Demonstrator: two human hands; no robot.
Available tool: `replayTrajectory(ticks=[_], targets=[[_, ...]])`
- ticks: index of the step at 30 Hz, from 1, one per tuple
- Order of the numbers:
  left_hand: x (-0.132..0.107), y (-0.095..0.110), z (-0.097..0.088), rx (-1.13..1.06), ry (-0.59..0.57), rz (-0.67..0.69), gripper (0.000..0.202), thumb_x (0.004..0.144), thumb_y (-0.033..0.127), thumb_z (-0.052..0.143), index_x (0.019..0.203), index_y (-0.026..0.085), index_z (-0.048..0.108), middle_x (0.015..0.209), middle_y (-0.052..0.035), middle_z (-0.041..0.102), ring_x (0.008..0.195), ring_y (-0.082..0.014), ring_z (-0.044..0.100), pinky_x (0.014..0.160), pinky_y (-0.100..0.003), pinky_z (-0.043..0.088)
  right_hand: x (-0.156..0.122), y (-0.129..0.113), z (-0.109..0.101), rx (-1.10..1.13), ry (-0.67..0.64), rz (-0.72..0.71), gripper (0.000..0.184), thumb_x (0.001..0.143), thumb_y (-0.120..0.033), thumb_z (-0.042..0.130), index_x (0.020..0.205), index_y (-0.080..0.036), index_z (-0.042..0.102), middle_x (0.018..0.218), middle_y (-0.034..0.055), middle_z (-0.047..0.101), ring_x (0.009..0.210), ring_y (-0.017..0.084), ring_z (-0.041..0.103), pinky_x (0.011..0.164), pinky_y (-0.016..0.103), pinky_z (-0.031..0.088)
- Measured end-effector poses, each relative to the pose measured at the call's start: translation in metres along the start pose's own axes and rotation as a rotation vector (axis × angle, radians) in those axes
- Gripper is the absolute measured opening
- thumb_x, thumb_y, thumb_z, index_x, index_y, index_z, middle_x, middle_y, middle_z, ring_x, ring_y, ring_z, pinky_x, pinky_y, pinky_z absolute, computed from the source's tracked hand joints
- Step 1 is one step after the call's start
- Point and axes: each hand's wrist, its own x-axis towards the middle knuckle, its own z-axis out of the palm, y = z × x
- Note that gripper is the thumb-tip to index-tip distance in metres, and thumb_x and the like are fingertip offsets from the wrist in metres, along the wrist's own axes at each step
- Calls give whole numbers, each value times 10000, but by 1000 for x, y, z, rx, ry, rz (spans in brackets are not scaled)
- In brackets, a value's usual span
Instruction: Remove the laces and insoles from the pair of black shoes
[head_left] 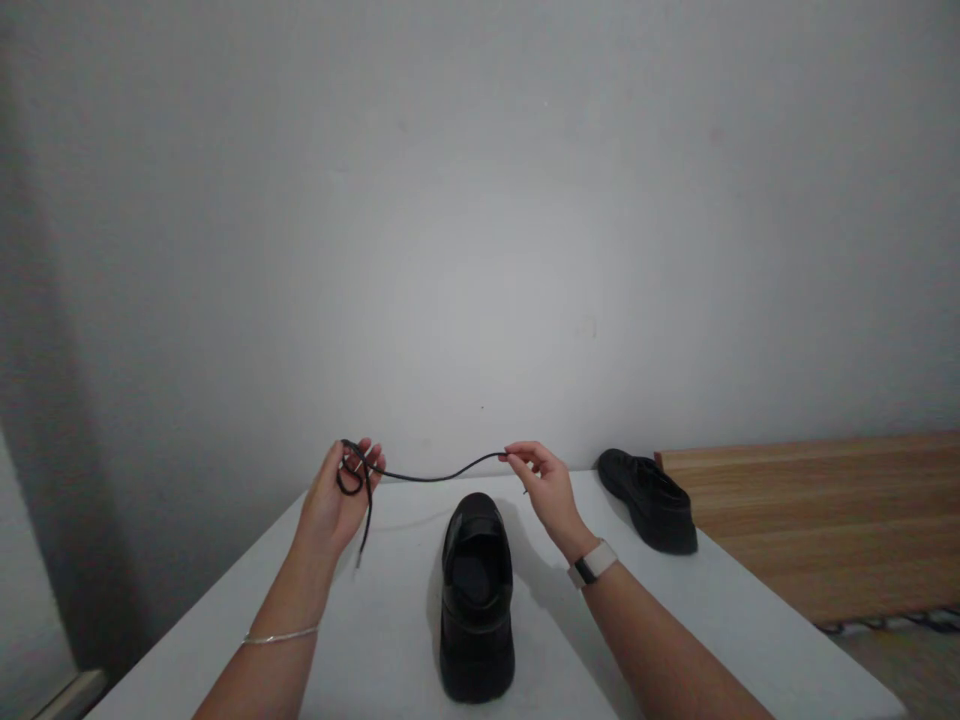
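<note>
A black shoelace (431,475) hangs slack between my two hands above a white table (375,620). My left hand (337,495) holds a small coil of the lace, with one end dangling down toward the table. My right hand (547,485) pinches the other part of the lace between thumb and fingers. Below the lace, a black shoe (476,590) stands on the table with its heel toward me and no lace visible in it. A second black shoe (649,500) lies at the table's far right corner, right of my right hand.
A plain grey wall (480,200) rises right behind the table. A wooden surface (825,520) adjoins the table on the right. The table's left edge drops off beside my left forearm.
</note>
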Motion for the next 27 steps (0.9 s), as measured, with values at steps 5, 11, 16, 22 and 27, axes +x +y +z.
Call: replayTrajectory(ticks=[5, 11, 16, 22, 27], targets=[[-21, -5, 27, 281, -296, -12, 222, 870, 375, 637, 817, 198, 513, 906, -34, 686, 820, -165, 685, 733, -300, 583, 2, -39, 59, 8, -365, -13, 149, 776, -314, 672, 848, -188, 705, 753, 18, 693, 644, 135, 568, 617, 269, 437], [-32, 1, 21, 632, -363, -116, 327, 800, 479, 651, 762, 185, 514, 587, 43, 539, 385, -59, 424, 371, -164, 370, -7, -68, 107, -21, -557, -30, 93, 804, -175, 575, 856, -184, 652, 764, 6, 675, 694, 130, 623, 693, 275, 504], [-18, 41, -25, 742, -225, -50, 419, 744, 567, 666, 726, 207, 453, 484, 91, 409, 326, -16, 230, 332, -120, 136, -19, -81, 75, -394, -607, -210, 94, 795, -141, 586, 845, -181, 654, 834, 36, 681, 727, 139, 596, 685, 270, 470], [-24, 67, -88, 930, -97, -41, 462, 663, 621, 687, 683, 203, 489, 486, 73, 430, 345, -46, 276, 338, -151, 181, -27, -89, 36, -723, -1189, -85, 233, 622, 17, 551, 524, -178, 632, 493, -34, 562, 460, 81, 435, 492, 233, 316], [-45, 65, -125, 1196, -165, -49, 428, 614, 576, 744, 550, 194, 563, 514, 12, 529, 475, -128, 470, 466, -213, 371, -32, -71, 49, -770, -1263, -91, 322, 486, 77, 512, 323, -193, 448, 339, -69, 349, 399, 63, 229, 477, 265, 269]])
